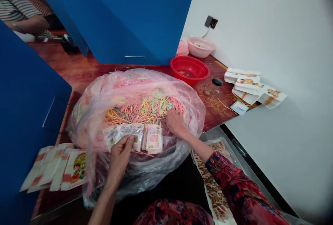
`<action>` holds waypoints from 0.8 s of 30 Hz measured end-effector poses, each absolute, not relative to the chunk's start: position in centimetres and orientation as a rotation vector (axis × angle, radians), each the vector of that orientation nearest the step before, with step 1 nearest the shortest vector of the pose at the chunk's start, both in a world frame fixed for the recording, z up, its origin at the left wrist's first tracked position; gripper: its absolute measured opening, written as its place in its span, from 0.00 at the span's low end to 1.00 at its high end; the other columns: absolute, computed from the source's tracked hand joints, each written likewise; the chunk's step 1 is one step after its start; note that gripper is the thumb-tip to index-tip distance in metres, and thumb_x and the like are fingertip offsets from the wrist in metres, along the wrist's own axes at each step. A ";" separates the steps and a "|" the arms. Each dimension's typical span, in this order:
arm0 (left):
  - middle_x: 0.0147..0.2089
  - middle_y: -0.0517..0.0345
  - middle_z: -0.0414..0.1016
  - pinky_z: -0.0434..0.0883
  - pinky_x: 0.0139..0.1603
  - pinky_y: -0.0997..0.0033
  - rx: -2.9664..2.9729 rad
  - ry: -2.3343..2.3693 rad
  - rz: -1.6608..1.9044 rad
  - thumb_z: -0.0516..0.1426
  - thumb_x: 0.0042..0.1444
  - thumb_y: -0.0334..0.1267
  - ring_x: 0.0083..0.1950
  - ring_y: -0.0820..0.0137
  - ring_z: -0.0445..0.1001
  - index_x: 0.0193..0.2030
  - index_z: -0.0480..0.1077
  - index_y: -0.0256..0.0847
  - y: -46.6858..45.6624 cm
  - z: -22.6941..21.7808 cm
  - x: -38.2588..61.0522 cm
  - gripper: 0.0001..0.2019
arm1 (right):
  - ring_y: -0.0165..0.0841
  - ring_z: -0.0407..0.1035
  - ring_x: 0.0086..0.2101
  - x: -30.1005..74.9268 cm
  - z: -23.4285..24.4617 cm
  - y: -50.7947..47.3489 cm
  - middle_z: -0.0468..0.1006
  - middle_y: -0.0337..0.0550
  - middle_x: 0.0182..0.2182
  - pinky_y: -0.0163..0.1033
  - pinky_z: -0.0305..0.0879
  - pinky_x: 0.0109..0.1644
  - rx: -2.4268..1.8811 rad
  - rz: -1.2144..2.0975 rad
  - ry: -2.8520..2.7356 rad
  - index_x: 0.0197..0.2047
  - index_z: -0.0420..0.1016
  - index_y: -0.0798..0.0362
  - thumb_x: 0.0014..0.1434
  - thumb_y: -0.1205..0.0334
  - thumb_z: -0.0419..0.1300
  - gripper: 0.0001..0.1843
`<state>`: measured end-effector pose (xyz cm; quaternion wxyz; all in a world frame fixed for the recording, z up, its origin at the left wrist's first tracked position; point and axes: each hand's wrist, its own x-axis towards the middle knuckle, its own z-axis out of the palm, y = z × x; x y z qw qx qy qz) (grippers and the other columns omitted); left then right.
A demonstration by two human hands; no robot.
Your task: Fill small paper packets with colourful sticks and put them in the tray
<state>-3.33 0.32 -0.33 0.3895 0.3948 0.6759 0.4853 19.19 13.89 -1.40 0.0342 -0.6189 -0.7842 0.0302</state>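
Observation:
My left hand [122, 155] is closed, thumb and fingers pinching the edge of a small printed packet [136, 137] with a clear window. Similar packets [154, 138] lie in an overlapping row beside it. Behind them is a heap of thin short sticks [137, 110] in pink, yellow, green and orange, inside a large open clear plastic bag [194, 103]. At the heap's right end, my right hand [177, 122] reaches palm down, its fingers slightly apart and touching pink sticks. Its fingertips are partly hidden among them.
Stacks of printed packets [56, 167] lie at left, with white printed packs [249, 84] at right. A red basin [189, 70], a pink basin [201, 47], a glass jar [212, 88] and rubber bands [217, 105] stand nearby. Blue partitions [117, 16] enclose the table; another person's arm [28, 23] shows beyond.

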 end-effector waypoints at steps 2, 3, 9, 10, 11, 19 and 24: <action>0.33 0.57 0.80 0.71 0.40 0.71 0.987 1.729 1.255 0.61 0.54 0.59 0.37 0.66 0.75 0.38 0.81 0.38 0.3 -0.3 -3.5 0.23 | 0.48 0.70 0.47 20.1 -2.2 14.1 0.76 0.60 0.47 0.52 0.60 0.53 -1.866 0.213 -2.332 0.50 0.70 0.58 0.69 0.69 0.45 0.14; 0.34 0.57 0.81 0.71 0.40 0.71 0.977 1.732 1.266 0.61 0.54 0.59 0.37 0.66 0.75 0.38 0.81 0.38 0.3 -0.3 -3.5 0.23 | 0.45 0.71 0.44 20.7 -2.5 14.3 0.78 0.56 0.43 0.49 0.61 0.51 -1.834 0.325 -2.273 0.50 0.68 0.57 0.69 0.68 0.45 0.13; 0.36 0.55 0.82 0.72 0.41 0.70 0.927 1.726 1.302 0.61 0.53 0.60 0.39 0.65 0.76 0.38 0.81 0.38 0.5 -0.1 -3.2 0.24 | 0.34 0.63 0.26 22.2 -2.7 16.1 0.67 0.34 0.25 0.38 0.60 0.34 -1.460 1.006 -1.659 0.36 0.58 0.47 0.67 0.57 0.47 0.07; 0.36 0.55 0.82 0.72 0.41 0.70 0.928 1.721 1.302 0.61 0.53 0.60 0.39 0.65 0.76 0.38 0.80 0.38 0.6 0.0 -3.1 0.24 | 0.34 0.63 0.27 22.1 -2.3 16.3 0.67 0.35 0.25 0.38 0.61 0.34 -1.424 1.023 -1.595 0.35 0.57 0.47 0.67 0.54 0.47 0.09; 0.36 0.55 0.82 0.72 0.41 0.70 0.931 1.717 1.300 0.61 0.53 0.59 0.38 0.65 0.76 0.38 0.80 0.38 0.6 0.1 -3.0 0.24 | 0.34 0.63 0.27 21.9 -2.0 16.3 0.67 0.36 0.27 0.38 0.62 0.35 -1.386 1.023 -1.556 0.35 0.57 0.47 0.67 0.52 0.47 0.10; 0.36 0.55 0.82 0.72 0.41 0.71 0.913 1.712 1.310 0.62 0.54 0.57 0.38 0.66 0.76 0.40 0.81 0.37 0.7 -0.3 -3.1 0.23 | 0.33 0.61 0.29 20.9 -2.6 14.3 0.66 0.35 0.29 0.37 0.62 0.36 -1.265 1.025 -1.542 0.42 0.59 0.47 0.63 0.55 0.53 0.07; 0.38 0.54 0.83 0.72 0.42 0.70 0.910 1.727 1.310 0.61 0.54 0.57 0.39 0.65 0.76 0.40 0.81 0.37 0.7 -0.2 -3.1 0.23 | 0.33 0.66 0.30 21.0 -3.7 13.7 0.68 0.35 0.30 0.38 0.63 0.41 -1.272 0.909 -1.629 0.53 0.62 0.50 0.67 0.58 0.49 0.12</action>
